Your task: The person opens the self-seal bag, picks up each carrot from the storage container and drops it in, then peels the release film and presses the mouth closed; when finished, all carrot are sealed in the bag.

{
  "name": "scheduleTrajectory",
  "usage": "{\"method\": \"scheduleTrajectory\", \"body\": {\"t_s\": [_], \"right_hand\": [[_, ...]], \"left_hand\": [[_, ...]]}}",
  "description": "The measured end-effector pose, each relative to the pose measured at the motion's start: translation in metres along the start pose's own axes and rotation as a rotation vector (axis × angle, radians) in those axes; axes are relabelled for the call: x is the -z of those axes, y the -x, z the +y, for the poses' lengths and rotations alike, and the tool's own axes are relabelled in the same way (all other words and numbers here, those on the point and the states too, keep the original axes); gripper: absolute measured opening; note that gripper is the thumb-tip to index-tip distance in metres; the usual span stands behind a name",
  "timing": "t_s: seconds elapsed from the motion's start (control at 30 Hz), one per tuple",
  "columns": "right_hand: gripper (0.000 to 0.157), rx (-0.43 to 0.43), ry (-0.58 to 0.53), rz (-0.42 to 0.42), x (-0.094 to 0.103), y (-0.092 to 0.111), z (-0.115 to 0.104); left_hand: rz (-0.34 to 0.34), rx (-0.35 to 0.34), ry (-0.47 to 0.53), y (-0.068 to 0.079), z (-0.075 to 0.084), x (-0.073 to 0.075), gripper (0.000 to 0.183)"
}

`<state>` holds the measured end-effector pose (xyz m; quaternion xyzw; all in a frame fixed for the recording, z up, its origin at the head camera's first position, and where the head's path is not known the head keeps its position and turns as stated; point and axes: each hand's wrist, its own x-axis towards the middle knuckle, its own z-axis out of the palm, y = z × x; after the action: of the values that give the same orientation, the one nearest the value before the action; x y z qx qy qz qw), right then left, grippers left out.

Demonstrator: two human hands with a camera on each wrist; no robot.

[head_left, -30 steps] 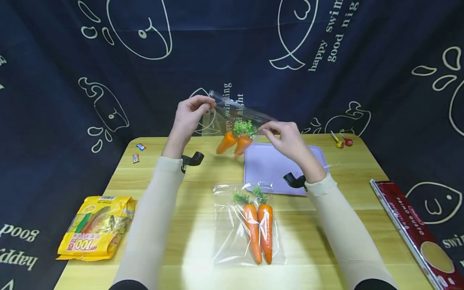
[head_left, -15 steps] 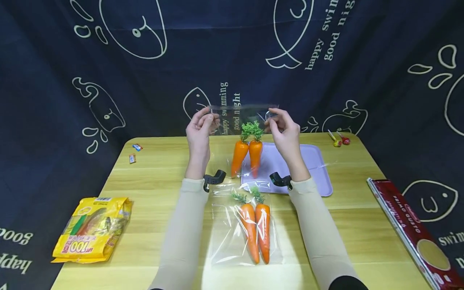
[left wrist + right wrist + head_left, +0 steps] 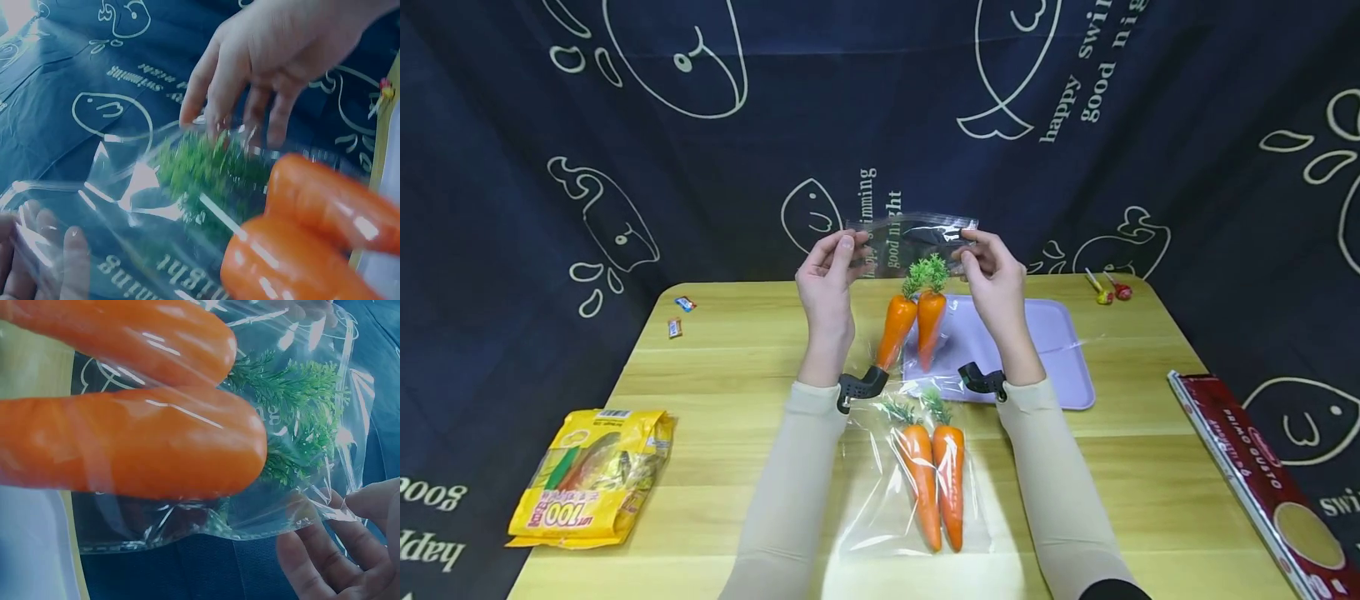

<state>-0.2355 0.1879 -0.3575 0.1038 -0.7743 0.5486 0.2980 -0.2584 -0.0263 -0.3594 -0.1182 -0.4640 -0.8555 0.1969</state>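
Observation:
Both hands hold up a clear zip bag (image 3: pixel 917 223) by the two ends of its top edge. My left hand (image 3: pixel 829 279) pinches the left end between thumb and fingers; my right hand (image 3: pixel 998 275) grips the other. Inside hang two carrots (image 3: pixel 897 329) with green leafy tops (image 3: pixel 300 406), tips downward. Close up in the left wrist view, the carrots (image 3: pixel 294 256) lie behind shiny film. Seen from the right wrist, thumb and fingers of the right hand (image 3: pixel 344 556) meet at the bag's corner. Nearer me, a second clear bag (image 3: pixel 872 500) with two carrots (image 3: pixel 921 479) lies flat on the table.
A lilac tray (image 3: pixel 1060 350) lies behind the held bag. At left are a yellow food packet (image 3: pixel 591 479) and two small wrapped sweets (image 3: pixel 675 327). Two lollipops (image 3: pixel 1103 293) lie at the back right, and a red spaghetti pack (image 3: pixel 1262 483) lies along the right edge.
The bag, tilted and higher on the left a second ago, now hangs nearly level. The left hand came down and to the right, and the hands drew closer together.

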Motion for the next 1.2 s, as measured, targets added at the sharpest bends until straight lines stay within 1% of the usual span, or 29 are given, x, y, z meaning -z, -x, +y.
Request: {"method": "scheduleTrajectory", "body": {"t_s": [0.1, 0.2, 0.27, 0.33, 0.4, 0.47, 0.53, 0.63, 0.7, 0.83, 1.0, 1.2], "right_hand": [[0.028, 0.005, 0.033, 0.021, -0.001, 0.000, -0.001], [0.025, 0.051, 0.076, 0.098, -0.004, 0.000, -0.005], [0.021, 0.111, 0.099, 0.178, -0.008, 0.000, -0.010], [0.016, 0.193, 0.102, 0.257, -0.014, -0.002, -0.013], [0.014, 0.289, 0.087, 0.290, -0.022, -0.004, -0.015], [0.014, 0.384, 0.056, 0.263, -0.033, -0.007, -0.020], [0.014, 0.456, 0.021, 0.197, -0.044, -0.010, -0.028], [0.015, 0.515, 0.011, 0.099, -0.061, -0.013, -0.039], [0.015, 0.528, 0.015, 0.074, -0.069, -0.014, -0.043], [0.015, 0.525, 0.046, 0.065, -0.078, -0.016, -0.045], [0.015, 0.518, 0.084, 0.066, -0.079, -0.018, -0.046], [0.012, 0.529, 0.128, 0.062, -0.078, -0.020, -0.048]], "left_hand": [[0.016, 0.010, 0.018, 0.002, -0.001, -0.003, 0.020], [0.029, 0.002, 0.021, 0.004, -0.001, -0.006, 0.020], [0.018, -0.006, 0.024, 0.005, 0.000, -0.007, 0.021], [-0.006, -0.010, 0.032, 0.006, 0.000, -0.009, 0.022], [-0.033, -0.014, 0.036, 0.006, 0.000, -0.010, 0.022], [-0.053, -0.018, 0.037, 0.007, 0.001, -0.011, 0.021], [-0.059, -0.016, 0.030, 0.007, 0.001, -0.011, 0.021], [-0.050, -0.006, 0.007, 0.008, 0.000, -0.011, 0.022], [-0.043, 0.004, -0.015, 0.009, 0.000, -0.010, 0.023], [-0.042, 0.004, -0.058, 0.010, -0.001, -0.009, 0.026], [-0.049, -0.007, -0.087, 0.011, 0.001, -0.010, 0.027], [-0.047, -0.023, -0.113, 0.011, 0.001, -0.011, 0.026]]}}
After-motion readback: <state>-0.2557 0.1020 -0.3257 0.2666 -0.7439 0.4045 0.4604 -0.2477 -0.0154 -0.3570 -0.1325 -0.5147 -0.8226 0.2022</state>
